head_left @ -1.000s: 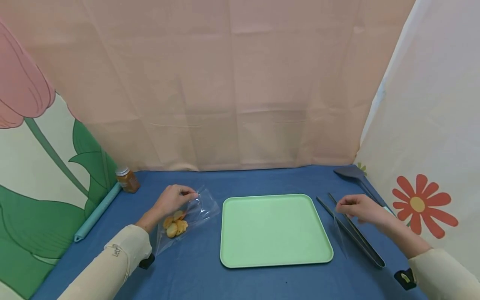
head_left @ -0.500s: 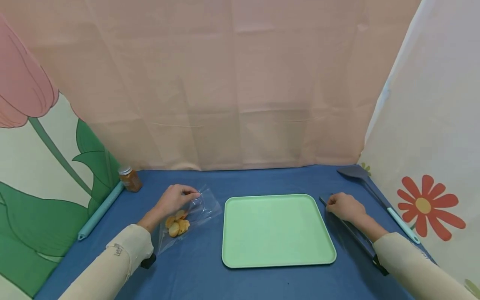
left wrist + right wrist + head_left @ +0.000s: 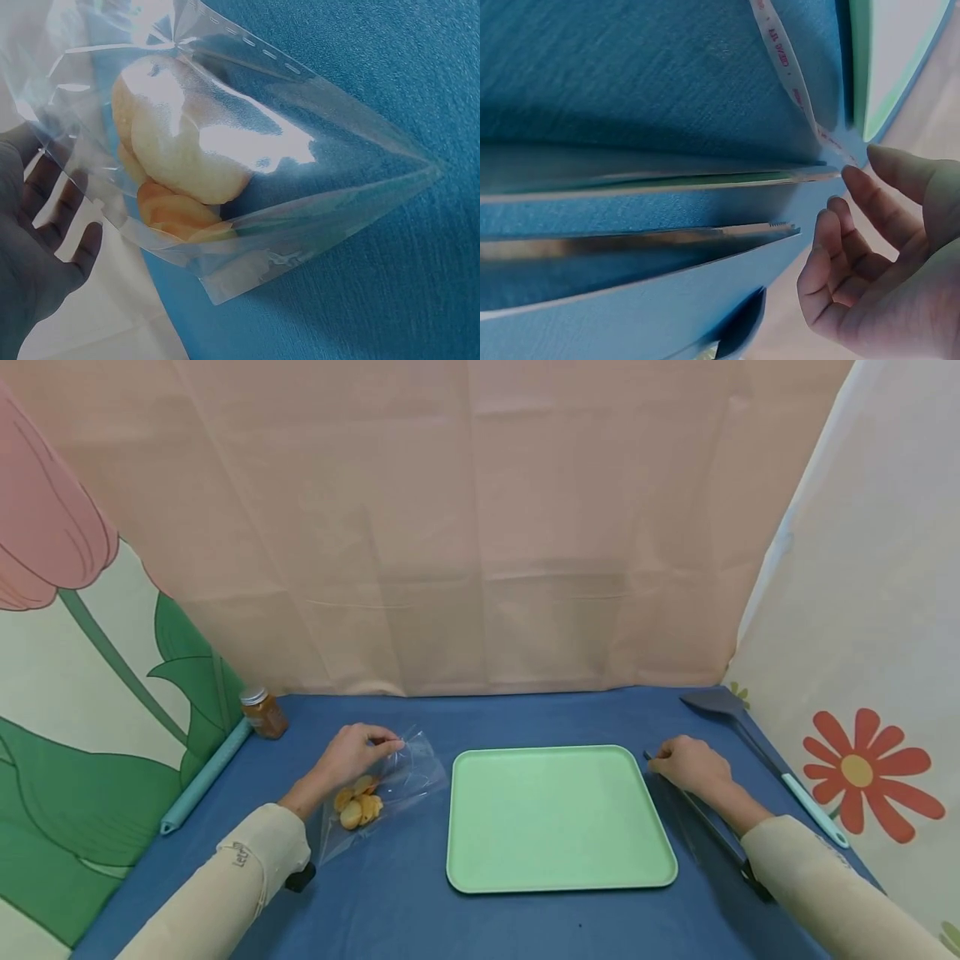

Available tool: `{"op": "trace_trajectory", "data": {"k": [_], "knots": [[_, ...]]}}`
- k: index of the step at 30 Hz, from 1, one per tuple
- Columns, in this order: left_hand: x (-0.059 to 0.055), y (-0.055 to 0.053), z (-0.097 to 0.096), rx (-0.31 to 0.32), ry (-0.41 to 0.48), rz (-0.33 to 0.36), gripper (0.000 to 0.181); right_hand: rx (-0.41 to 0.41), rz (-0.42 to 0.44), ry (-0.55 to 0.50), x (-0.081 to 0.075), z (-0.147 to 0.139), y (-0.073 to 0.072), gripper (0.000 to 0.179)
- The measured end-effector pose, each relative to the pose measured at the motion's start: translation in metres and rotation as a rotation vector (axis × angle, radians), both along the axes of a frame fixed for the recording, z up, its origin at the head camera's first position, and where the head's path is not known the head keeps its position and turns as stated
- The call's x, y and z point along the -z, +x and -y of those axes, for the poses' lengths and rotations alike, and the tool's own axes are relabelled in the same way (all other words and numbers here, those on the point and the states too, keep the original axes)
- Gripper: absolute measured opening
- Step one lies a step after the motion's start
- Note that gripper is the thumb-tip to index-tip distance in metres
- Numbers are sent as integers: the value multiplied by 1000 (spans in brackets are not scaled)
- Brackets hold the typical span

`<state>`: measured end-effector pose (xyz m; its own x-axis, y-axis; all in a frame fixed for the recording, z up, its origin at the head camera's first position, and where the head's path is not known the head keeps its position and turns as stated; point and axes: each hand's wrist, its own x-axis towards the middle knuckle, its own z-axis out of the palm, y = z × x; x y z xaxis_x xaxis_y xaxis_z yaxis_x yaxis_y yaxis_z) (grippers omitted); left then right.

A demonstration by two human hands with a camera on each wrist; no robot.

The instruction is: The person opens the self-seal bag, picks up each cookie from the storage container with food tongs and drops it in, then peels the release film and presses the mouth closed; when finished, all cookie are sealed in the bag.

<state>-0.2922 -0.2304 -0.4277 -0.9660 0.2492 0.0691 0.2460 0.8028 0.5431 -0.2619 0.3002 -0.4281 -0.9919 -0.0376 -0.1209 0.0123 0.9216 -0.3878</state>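
Note:
My left hand [image 3: 360,752] pinches the edge of a clear plastic bag [image 3: 423,768] with thumb and forefinger. Several round, golden chips [image 3: 358,802] lie inside the bag; the left wrist view shows the chips [image 3: 176,139] close up through the shiny film. Over on the right, my right hand [image 3: 692,766] pinches the end of a narrow strip [image 3: 784,64] printed with red letters. The strip hangs away from the fingertips. Below that hand lie metal tongs [image 3: 708,822], partly hidden by it; both arms of the tongs [image 3: 645,180] show in the right wrist view.
A light green tray [image 3: 562,818] lies between the hands. At the right edge lies a turner [image 3: 813,810] with a dark head. Back left stands a jar [image 3: 264,714] with a metal lid, beside a rolled blue cloth end [image 3: 206,777]. Printed cloths hang around the table.
My right hand has moved left and inward over the tongs with the strip, uncovering the turner's pale handle. The left hand keeps its place on the bag; the view shifts slightly.

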Motion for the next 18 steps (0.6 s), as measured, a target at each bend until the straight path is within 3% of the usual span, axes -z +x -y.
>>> {"op": "trace_trajectory", "data": {"k": [11, 14, 18], "knots": [[2, -1, 1, -4, -3, 1, 27, 24, 35, -15, -7, 0, -4, 25], [2, -1, 1, -4, 2, 3, 28, -2, -24, -18, -14, 12, 0, 25], [2, -2, 1, -17, 19, 2, 28, -115, -172, -48, -29, 54, 12, 28]]}}
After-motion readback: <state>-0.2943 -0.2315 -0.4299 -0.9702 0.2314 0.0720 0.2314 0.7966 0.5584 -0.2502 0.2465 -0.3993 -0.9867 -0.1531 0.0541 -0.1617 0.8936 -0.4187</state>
